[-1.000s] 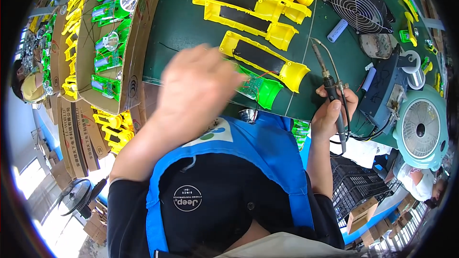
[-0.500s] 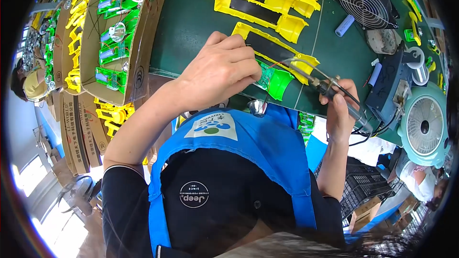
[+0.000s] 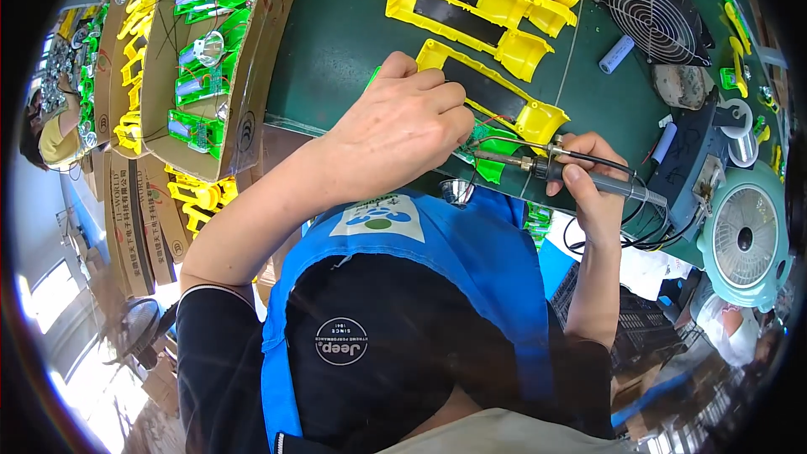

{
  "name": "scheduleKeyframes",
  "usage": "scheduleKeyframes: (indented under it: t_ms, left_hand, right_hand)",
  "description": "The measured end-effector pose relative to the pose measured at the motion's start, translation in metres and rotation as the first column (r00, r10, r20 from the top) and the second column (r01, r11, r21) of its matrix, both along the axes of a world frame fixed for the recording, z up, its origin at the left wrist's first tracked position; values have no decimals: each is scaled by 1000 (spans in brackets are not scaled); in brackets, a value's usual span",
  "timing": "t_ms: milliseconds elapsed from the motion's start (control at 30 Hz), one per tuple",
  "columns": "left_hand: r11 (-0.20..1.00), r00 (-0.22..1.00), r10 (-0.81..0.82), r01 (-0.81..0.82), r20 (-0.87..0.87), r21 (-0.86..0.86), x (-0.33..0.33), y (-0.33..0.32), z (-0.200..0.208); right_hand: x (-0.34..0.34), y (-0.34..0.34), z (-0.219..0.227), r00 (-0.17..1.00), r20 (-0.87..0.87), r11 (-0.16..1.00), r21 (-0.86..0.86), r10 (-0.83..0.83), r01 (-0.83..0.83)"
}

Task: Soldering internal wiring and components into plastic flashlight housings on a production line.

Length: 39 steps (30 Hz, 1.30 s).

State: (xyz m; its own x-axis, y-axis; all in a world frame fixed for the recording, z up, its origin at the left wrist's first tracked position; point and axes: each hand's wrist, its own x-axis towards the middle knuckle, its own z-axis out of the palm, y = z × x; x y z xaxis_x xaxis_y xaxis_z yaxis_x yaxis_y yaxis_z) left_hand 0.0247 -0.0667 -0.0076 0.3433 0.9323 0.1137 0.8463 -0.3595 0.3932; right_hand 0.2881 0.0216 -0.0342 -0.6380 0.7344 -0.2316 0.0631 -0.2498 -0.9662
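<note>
My right hand (image 3: 595,176) grips a soldering iron (image 3: 607,184) with a thin metal feed tube clamped along its front. The iron's tip points left, at a green plastic lamp housing (image 3: 491,170) with a small circuit board in it. Bent over the housing's left part is my left hand (image 3: 408,122), fingers closed; what they pinch is hidden beneath them. A green edge (image 3: 373,76) shows past its knuckles. Below the board, a silvery reflector cup (image 3: 456,192) hangs at the table's near edge. Just beyond lies a yellow half shell (image 3: 496,94) with a dark inner strip.
More yellow shells (image 3: 450,13) lie farther back. At the right are a black fan (image 3: 656,13), a blue battery cell (image 3: 617,55), a dark blue soldering unit (image 3: 685,147), a solder spool (image 3: 739,122) and a pale green fan (image 3: 745,231). A carton (image 3: 244,88) of green housings stands left.
The soldering iron has swung left and levelled, its tip now at the circuit board. My left hand has shifted slightly right over the green housing. The view has moved a little.
</note>
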Motion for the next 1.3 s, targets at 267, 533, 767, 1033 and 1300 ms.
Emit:
scheduleKeyframes:
  t_ms: [267, 533, 767, 1033, 1300]
  left_hand:
    - [1000, 999, 18, -18, -40, 20, 1, 2, 2]
    - [1000, 998, 31, -30, -54, 7, 6, -4, 2]
    - [999, 999, 38, -38, -37, 5, 7, 1, 7]
    - [978, 944, 174, -200, 281, 65, -16, 25, 16]
    - [963, 997, 43, -23, -67, 270, -30, 36, 2]
  right_hand:
    - [2, -2, -3, 1000, -19, 996, 94, 1, 1]
    - [21, -13, -18, 983, -137, 977, 162, -118, 140]
    - [17, -14, -14, 966, -157, 970, 101, -204, 221]
    - [-15, 1, -9, 936, -301, 823, 473, -185, 315]
    - [-50, 39, -29, 989, -146, 733, 673, 0, 99]
